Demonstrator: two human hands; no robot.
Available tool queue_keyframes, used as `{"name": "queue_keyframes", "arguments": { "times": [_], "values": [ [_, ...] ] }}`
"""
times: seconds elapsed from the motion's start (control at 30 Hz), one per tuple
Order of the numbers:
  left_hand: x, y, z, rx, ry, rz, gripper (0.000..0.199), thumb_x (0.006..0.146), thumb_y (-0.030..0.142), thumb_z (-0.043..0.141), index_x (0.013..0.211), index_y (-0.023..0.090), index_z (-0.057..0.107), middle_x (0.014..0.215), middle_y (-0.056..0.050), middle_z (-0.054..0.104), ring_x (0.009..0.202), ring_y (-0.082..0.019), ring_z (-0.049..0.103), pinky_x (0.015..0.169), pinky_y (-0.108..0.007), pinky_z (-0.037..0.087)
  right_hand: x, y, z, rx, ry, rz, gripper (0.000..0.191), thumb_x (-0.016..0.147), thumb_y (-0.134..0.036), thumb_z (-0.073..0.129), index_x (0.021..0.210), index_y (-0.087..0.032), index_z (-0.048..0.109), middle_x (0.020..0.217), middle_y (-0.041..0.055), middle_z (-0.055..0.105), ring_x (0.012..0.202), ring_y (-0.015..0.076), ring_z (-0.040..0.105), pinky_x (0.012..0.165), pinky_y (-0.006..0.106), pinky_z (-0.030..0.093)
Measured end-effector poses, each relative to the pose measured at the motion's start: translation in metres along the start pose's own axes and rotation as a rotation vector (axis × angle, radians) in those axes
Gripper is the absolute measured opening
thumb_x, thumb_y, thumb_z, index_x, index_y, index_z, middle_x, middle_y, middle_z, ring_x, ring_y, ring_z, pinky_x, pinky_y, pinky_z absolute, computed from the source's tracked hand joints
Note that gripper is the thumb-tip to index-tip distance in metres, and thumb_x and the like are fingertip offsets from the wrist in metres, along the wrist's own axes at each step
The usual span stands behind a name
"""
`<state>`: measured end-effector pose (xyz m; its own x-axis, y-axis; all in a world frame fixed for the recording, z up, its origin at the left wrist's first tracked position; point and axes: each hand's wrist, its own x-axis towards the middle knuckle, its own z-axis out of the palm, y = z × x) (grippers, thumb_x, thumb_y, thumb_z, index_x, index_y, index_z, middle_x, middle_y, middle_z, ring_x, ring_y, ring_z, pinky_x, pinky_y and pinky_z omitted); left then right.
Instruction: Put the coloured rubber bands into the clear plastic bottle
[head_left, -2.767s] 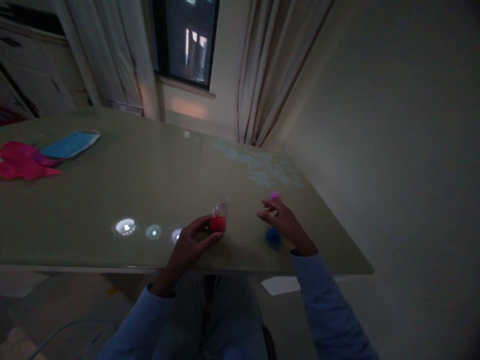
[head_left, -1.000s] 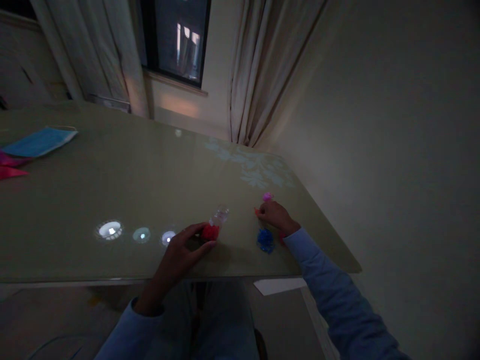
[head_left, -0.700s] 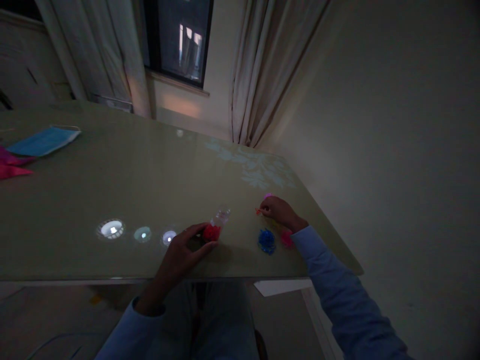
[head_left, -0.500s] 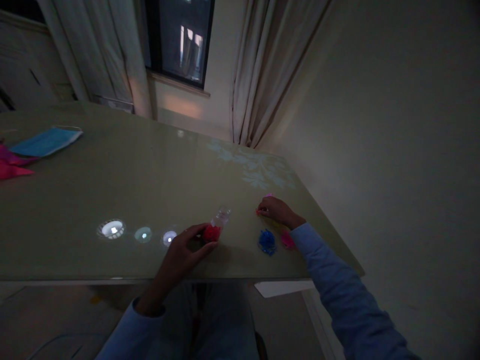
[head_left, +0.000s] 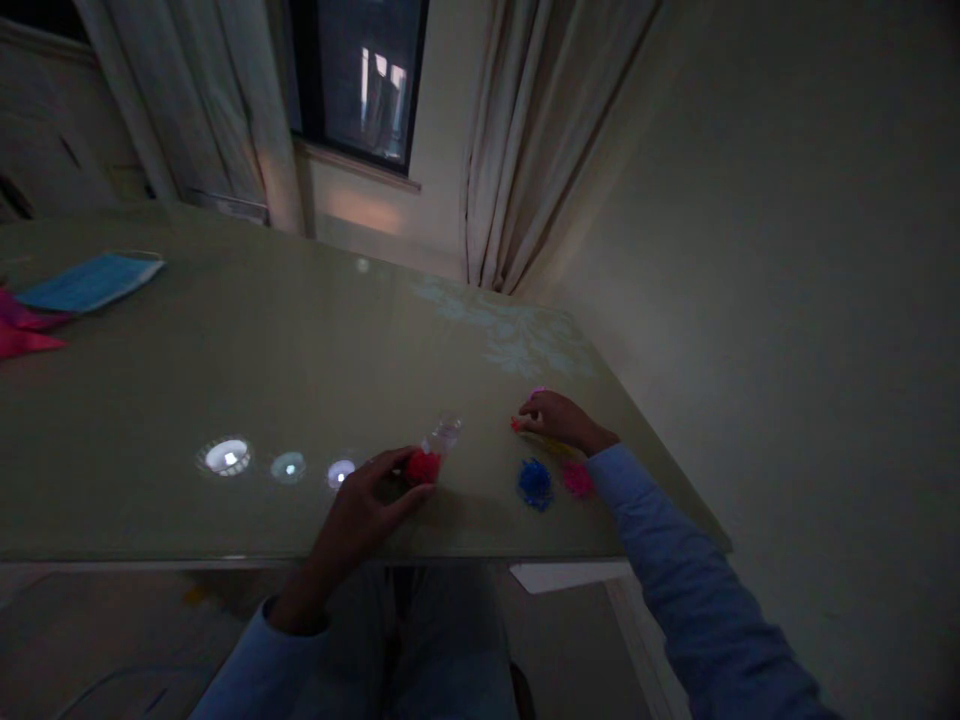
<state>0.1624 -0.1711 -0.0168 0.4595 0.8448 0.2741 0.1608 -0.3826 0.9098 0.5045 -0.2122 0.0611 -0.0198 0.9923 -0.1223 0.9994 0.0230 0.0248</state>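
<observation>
In the head view, my left hand curls its thumb and fingers around a small clear plastic bottle filled with red bits. The bottle lies tilted on the table, its clear narrow end pointing away from me. My right hand rests low over the table to the right, thumb and fingertips slightly apart beside a tiny red piece. Under and behind that hand a yellow pile and a pink-purple item partly show. Nearer me are a blue pile and a pink pile.
A glossy table spans the view, with lamp reflections at left. A blue face mask and a pink folded item lie at far left. The wall borders the table's right side; curtains hang behind.
My right hand has shifted slightly right, its fingertips loosening away from the tiny red piece, which stays in place. My left hand and the bottle have hardly moved.
</observation>
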Motion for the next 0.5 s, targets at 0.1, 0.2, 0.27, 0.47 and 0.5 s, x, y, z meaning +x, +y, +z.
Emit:
{"name": "queue_keyframes", "arguments": {
  "times": [0.1, 0.2, 0.27, 0.47, 0.5],
  "values": [
    [-0.001, -0.002, 0.0, 0.006, -0.009, 0.006, 0.049, 0.074, 0.051, 0.074, 0.111, 0.019, 0.071, 0.107, -0.009, 0.076, 0.091, -0.024, 0.073, 0.084, -0.038, 0.061, 0.005, 0.002, 0.005, 0.009, -0.027, -0.025, 0.024, 0.086, -0.034, 0.071, 0.098, -0.015, 0.08, 0.09, 0.0118, 0.074, 0.085, 0.0213, 0.065, 0.071, 0.026, 0.042],
    [-0.001, -0.005, 0.0, 0.008, 0.0, 0.015, 0.048, 0.075, 0.051, 0.074, 0.111, 0.02, 0.071, 0.108, -0.008, 0.076, 0.093, -0.023, 0.073, 0.086, -0.038, 0.06, 0.012, 0.005, 0.01, 0.019, -0.032, -0.038, 0.018, 0.087, -0.028, 0.069, 0.095, -0.016, 0.08, 0.092, 0.0111, 0.075, 0.087, 0.0209, 0.065, 0.073, 0.026, 0.041],
    [-0.001, -0.005, 0.0, 0.008, 0.003, 0.017, 0.047, 0.074, 0.05, 0.075, 0.11, 0.02, 0.071, 0.108, -0.008, 0.076, 0.093, -0.023, 0.073, 0.087, -0.038, 0.06, 0.015, 0.007, 0.013, 0.027, -0.031, -0.045, 0.017, 0.087, -0.026, 0.068, 0.093, -0.016, 0.08, 0.091, 0.011, 0.076, 0.087, 0.0205, 0.066, 0.074, 0.027, 0.042],
    [-0.001, -0.003, 0.001, -0.013, 0.006, 0.019, 0.047, 0.074, 0.05, 0.075, 0.11, 0.02, 0.071, 0.105, -0.008, 0.077, 0.088, -0.022, 0.073, 0.081, -0.037, 0.062, 0.016, 0.008, 0.018, 0.075, -0.018, -0.06, 0.013, 0.086, -0.021, 0.067, 0.084, -0.016, 0.078, 0.085, 0.0096, 0.075, 0.077, 0.0175, 0.064, 0.067, 0.025, 0.039],
    [-0.001, -0.003, 0.001, -0.011, 0.006, 0.022, 0.047, 0.074, 0.049, 0.075, 0.11, 0.02, 0.071, 0.105, -0.008, 0.077, 0.089, -0.022, 0.073, 0.081, -0.037, 0.062, 0.015, 0.007, 0.018, 0.088, -0.006, -0.057, 0.012, 0.085, -0.02, 0.067, 0.083, -0.015, 0.078, 0.084, 0.0098, 0.075, 0.075, 0.0171, 0.063, 0.066, 0.025, 0.039]
  ]
}}
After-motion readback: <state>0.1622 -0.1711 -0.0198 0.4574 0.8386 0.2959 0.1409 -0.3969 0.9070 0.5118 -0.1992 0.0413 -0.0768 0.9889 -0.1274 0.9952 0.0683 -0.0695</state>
